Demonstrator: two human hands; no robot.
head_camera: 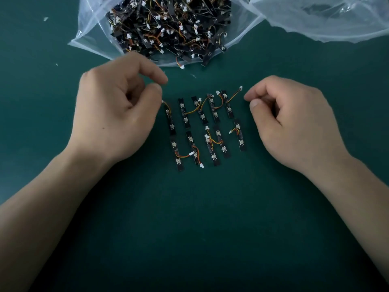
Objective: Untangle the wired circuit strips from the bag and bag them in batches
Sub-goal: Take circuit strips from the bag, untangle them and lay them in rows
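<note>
Left hand (113, 106) and right hand (294, 123), both curled and empty, flank ten strips (215, 113); lift by boards, keeping wires unsnagged.

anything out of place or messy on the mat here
A few circuit strips poke out of the open bag onto the mat, and small white scraps lie at its far left.

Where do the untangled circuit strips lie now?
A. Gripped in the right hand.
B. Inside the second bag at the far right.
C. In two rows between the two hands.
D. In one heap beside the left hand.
C: the circuit strips lie side by side in two rows on the green table, between the left hand and the right hand.
</note>
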